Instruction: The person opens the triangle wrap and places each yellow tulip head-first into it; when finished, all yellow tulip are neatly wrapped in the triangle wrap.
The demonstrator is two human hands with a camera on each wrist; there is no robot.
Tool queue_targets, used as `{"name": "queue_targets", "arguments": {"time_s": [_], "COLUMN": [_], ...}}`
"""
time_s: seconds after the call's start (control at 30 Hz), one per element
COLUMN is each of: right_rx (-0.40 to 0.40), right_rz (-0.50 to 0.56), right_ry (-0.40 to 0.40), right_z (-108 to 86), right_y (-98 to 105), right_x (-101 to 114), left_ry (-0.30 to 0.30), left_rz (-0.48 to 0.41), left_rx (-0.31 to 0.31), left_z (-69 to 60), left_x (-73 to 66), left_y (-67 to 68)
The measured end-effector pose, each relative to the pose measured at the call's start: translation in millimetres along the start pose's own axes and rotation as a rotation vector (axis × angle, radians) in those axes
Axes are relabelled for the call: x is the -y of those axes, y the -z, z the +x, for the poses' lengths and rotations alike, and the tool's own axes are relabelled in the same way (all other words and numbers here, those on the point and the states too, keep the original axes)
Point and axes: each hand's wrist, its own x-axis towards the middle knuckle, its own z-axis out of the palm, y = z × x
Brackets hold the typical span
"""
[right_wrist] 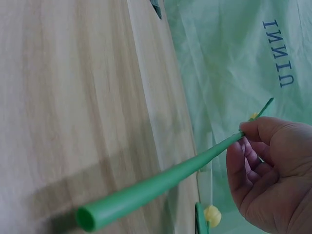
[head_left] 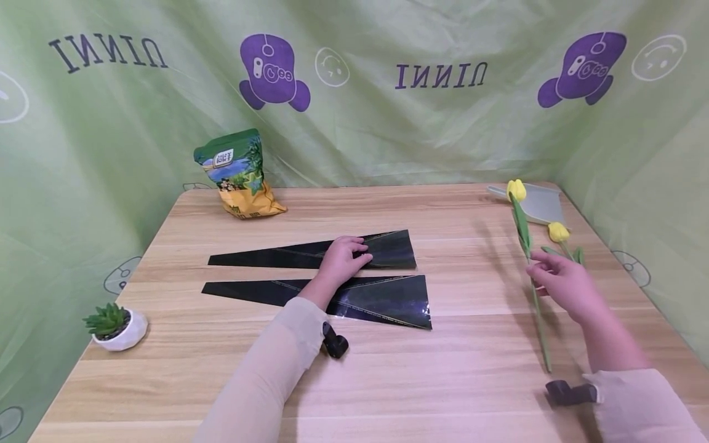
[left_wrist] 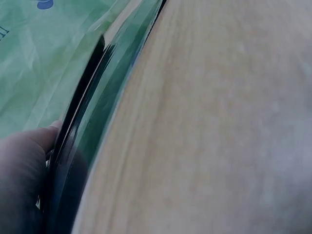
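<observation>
Behind 2 black sheets (head_left: 382,300) stands a bag (head_left: 239,175).

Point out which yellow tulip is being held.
The left yellow tulip in the head view, pinched by the right hand; the other tulip, farther right, isn't held.

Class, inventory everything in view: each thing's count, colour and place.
Pouch: one, green and yellow, table's back left
Potted succulent: one, green, white pot, left edge
Sheets: two, black, centre
Tulips: two, yellow with green stems, right
Tray-like item: one, grey, back right
Table: one, wood-toned, beneath
Backdrop: one, green with purple-and-white prints, behind and beside
Wrist devices: two, black, at sleeves
Sleeves: two, beige, forearms
Left grip: one bare hand, over far sheet
Right grip: one bare hand, pinching tulip stem
</observation>
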Motion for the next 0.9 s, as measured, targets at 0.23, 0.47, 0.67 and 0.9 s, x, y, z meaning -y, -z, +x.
{"name": "queue_targets", "arguments": {"time_s": [0.23, 0.47, 0.67, 0.9], "right_rx": [-0.021, -0.033, -0.031, -0.033], "right_rz": [0.002, 0.054, 0.064, 0.092], "right_ry": [0.025, 0.039, 0.036, 0.04], "right_z": [2.1, 5.1, 6.5, 5.9], "right_y": [-4.2, -8.7, -10.7, -11.5], "right_x": [9.8, 14.5, 16.2, 19.7], "left_ry": [-0.014, 0.009, -0.016, -0.03], "left_rz": [0.048, 0.019, 0.02, 0.036], "left_rx": [-0.002, 0.009, -0.013, -0.03], "left_z": [0.9, -1.2, -0.9, -0.1], "left_x": [-1.4, -1.9, -1.2, -0.6], "left_y": [-0.2, 0.3, -1.1, -1.3]}}
